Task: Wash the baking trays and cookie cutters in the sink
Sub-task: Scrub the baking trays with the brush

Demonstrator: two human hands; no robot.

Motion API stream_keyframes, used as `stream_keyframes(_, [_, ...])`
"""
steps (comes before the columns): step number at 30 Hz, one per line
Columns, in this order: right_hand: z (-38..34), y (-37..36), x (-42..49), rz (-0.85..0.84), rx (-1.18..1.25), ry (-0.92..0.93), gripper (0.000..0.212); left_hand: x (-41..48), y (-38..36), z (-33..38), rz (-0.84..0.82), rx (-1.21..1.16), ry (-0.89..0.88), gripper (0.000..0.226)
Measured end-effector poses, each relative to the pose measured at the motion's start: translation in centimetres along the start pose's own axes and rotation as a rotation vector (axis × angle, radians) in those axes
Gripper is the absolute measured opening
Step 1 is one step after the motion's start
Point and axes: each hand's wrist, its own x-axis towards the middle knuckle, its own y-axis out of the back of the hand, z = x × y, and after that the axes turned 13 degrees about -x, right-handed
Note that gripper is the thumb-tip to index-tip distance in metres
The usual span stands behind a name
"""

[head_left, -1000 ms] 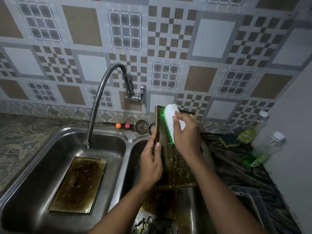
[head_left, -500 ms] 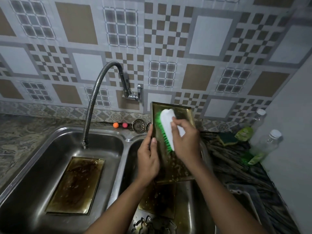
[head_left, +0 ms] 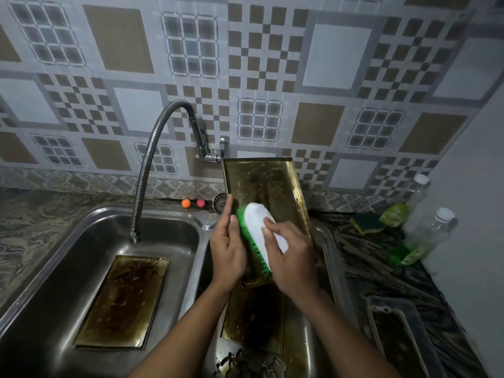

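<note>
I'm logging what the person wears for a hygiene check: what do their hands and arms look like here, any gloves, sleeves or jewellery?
Both the left hand and the right hand are bare, without gloves. No rings, watch or bracelet show. Both forearms are uncovered to the picture's bottom edge; no sleeve is visible.

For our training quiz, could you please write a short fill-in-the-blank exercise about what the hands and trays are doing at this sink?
1. The right hand holds a white brush with ____ bristles.
2. The left hand steadies the upright tray along its ____ edge.
3. Another dirty tray lies flat in the ____ basin of the sink.
4. The tap is running ____ water.

Missing words: green; left; left; no
</note>
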Motion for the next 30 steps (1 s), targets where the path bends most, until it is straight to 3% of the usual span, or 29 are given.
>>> stream_keyframes(6, [2.3, 0.9, 0.2, 0.157, -0.008, -0.168, 0.015, -0.8, 0.1, -0.2, -0.006, 0.056, -0.024, 0.042])
stream_keyframes(13, [1.5, -0.5, -3.6, 0.041, 0.104, -0.092, 0.016, -0.4, 0.1, -0.2, 0.032, 0.059, -0.007, 0.042])
stream_keyframes(21, [6.2, 4.7, -0.7, 0.175, 0.161, -0.405, 0.019, -1.6, 2.5, -1.6, -0.023, 0.113, 0.095, 0.065])
stream_keyframes(24, [7.6, 5.8, 0.5, 0.035, 0.184, -0.456, 0.021, -1.5, 2.9, -1.6, -0.035, 0.117, 0.089, 0.066])
stream_keyframes(27, [8.3, 5.4, 0.5, -0.213, 0.204, -0.51, 0.012, -1.2, 3.1, -1.0, -0.02, 0.134, 0.094, 0.067])
stream_keyframes(30, [8.6, 5.0, -0.3, -0.433, 0.299, -0.549, 0.029, -0.7, 2.9, -0.7, -0.028, 0.156, 0.101, 0.068])
